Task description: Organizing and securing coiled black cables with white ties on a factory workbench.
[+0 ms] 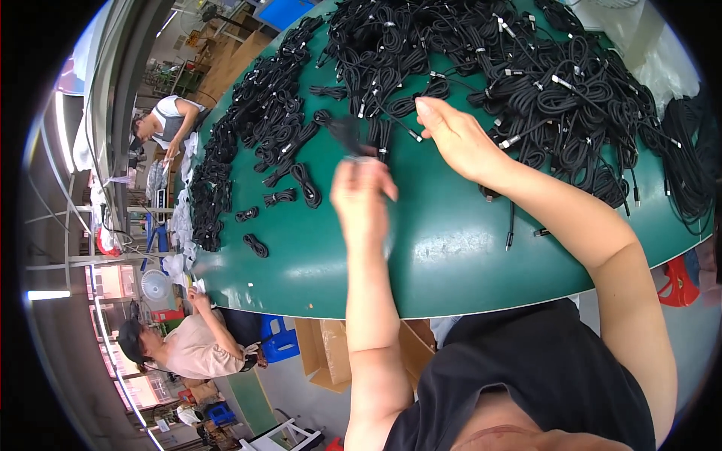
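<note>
Over the middle of the green table (451, 255), my left hand (363, 188) is smeared by motion, its fingers closed on a coiled black cable (345, 137). The cable sticks up past the fingertips and is blurred too. To the right, my right hand (460, 143) is held above the tabletop, fingers stretched out and nothing visible in them. Its fingertips are near a loose cable bundle (410, 105) with a silver plug. A large heap of black coiled cables (556, 98) with metal plugs spreads behind and beside my right hand.
Rows of tied cable bundles (259, 113) run along the table's left side, with small single bundles (256, 245) nearer me. Two people sit at the left edge, one in a pink top (199, 349). A cardboard box (325, 353) and blue stool (280, 340) stand below.
</note>
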`<state>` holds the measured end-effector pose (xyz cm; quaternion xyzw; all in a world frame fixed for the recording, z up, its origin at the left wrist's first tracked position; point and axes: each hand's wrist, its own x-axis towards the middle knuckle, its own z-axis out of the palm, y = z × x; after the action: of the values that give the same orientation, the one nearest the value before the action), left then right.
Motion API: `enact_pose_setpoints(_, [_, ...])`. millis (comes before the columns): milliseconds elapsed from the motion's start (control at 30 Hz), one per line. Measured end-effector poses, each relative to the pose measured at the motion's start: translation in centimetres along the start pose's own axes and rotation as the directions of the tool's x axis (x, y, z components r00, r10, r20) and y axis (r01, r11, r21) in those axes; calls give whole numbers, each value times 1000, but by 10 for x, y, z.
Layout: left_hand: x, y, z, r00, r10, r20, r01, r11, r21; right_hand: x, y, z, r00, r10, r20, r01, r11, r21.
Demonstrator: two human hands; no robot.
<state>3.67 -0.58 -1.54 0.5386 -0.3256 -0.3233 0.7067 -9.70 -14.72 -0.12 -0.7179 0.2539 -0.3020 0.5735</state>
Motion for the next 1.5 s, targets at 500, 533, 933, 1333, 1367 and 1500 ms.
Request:
enact_pose_setpoints(500, [40,36,-46,966,-65,-249,146,935,322,7,9,-15,998,-2,-57,1,1000,-19])
enact_pose_setpoints(533, [50,53,-65,974,-7,-228,46,985,165,7,10,-13,997,-34,-73,30,998,-50])
enact_pose_setpoints(933, [150,3,-11,936,292,195,-236,111,965,9,10,-2,990,-113,-87,106,991,-81])
enact_pose_setpoints(1333, [95,17,47,895,-444,-32,432,849,305,5,16,-9,941,-315,-119,268,915,-301])
enact_pose_setpoints(1367, [86,19,52,888,-459,1,456,883,115,6,20,-7,902,-397,-169,317,876,-364])
enact_pose_setpoints(1500, [57,11,47,946,-322,-39,294,901,-318,0,2,-5,956,-294,13,276,879,-390])
